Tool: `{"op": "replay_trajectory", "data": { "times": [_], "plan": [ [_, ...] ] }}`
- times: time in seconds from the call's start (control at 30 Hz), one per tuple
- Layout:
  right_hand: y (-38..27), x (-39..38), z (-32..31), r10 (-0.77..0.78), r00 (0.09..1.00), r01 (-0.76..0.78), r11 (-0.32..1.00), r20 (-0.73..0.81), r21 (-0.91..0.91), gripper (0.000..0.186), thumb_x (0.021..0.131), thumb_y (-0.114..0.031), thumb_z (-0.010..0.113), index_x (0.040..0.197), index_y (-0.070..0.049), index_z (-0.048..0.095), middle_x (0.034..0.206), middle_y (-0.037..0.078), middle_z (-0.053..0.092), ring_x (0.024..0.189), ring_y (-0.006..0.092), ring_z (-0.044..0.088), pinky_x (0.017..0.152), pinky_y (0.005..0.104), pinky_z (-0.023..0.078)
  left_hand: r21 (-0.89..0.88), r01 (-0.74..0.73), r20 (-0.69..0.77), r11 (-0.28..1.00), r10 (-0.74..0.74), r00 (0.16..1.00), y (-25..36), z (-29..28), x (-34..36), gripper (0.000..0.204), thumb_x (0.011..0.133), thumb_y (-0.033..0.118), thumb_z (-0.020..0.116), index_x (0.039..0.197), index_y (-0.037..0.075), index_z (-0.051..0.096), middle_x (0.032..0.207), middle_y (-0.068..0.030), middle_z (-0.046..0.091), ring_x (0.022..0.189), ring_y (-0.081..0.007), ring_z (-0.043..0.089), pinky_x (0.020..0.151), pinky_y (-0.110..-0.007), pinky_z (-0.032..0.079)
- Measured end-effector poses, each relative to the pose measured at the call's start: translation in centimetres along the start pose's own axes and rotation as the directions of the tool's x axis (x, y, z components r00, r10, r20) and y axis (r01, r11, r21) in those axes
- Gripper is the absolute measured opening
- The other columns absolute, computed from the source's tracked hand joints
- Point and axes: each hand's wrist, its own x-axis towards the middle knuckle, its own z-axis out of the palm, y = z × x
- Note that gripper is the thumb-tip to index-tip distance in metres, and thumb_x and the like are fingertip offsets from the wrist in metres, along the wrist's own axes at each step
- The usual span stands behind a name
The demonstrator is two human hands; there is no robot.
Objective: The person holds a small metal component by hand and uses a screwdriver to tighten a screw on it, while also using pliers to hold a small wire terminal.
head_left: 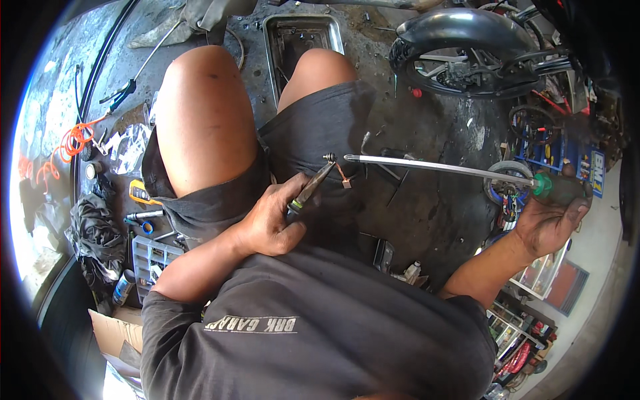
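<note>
Between my thighs, my left hand is closed around long-nose pliers. Their tip grips a small dark fitting, from which a short copper braid hangs with a small copper-brown block on its end. On the right, my right hand grips the dark green handle of a long screwdriver. Its shaft lies level, pointing left, with the tip a little to the right of the fitting.
A metal drip tray lies beyond my knees. A motorbike wheel stands upper right, a blue tool rack right. On the left are an orange coiled hose, a yellow meter, dark cloth, a parts organizer and cardboard.
</note>
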Motion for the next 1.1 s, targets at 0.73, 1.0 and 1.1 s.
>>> {"op": "replay_trajectory", "data": {
  "times": [0.73, 1.0, 1.1],
  "plan": [
    [0.7, -0.1, 0.3, 0.013, 0.988, -0.031, 0.993, 0.156, 0.117, 0.040, 0.101, -0.025, 0.049, 0.135, -0.005, 0.044, 0.129, 0.026, 0.052, 0.103, 0.0449, 0.063, 0.091, 0.0577, 0.054, -0.046, 0.027, -0.001, 0.999, -0.027, 1.000, 0.0, 0.2, -0.3, 0.038, 0.060, 0.002, 0.048, 0.098, 0.002, 0.053, 0.072, -0.0040, 0.045, 0.062, -0.0175, 0.044, 0.061, -0.030, 0.038],
    [0.9, 1.1, 0.0, 0.076, 0.969, -0.115, 0.981, 0.237, 0.153, 0.054, 0.099, -0.021, 0.053, 0.144, 0.000, 0.031, 0.135, 0.028, 0.046, 0.114, 0.0480, 0.056, 0.097, 0.0573, 0.049, -0.030, 0.008, 0.045, 1.000, -0.006, 0.999, 0.1, 0.2, -0.3, 0.036, 0.060, 0.001, 0.049, 0.096, -0.001, 0.053, 0.077, -0.0086, 0.050, 0.064, -0.0239, 0.052, 0.062, -0.032, 0.041],
    [1.1, 1.5, -0.7, 0.178, 0.960, -0.192, 0.980, 0.215, 0.050, 0.060, 0.097, -0.017, 0.054, 0.146, 0.004, 0.025, 0.135, 0.029, 0.046, 0.116, 0.0466, 0.055, 0.099, 0.0570, 0.048, -0.003, -0.023, 0.055, 1.000, 0.024, 0.998, 0.3, 0.4, -0.1, 0.036, 0.060, 0.000, 0.050, 0.096, -0.002, 0.053, 0.080, -0.0116, 0.054, 0.070, -0.0289, 0.057, 0.066, -0.034, 0.045]
  ]
}}
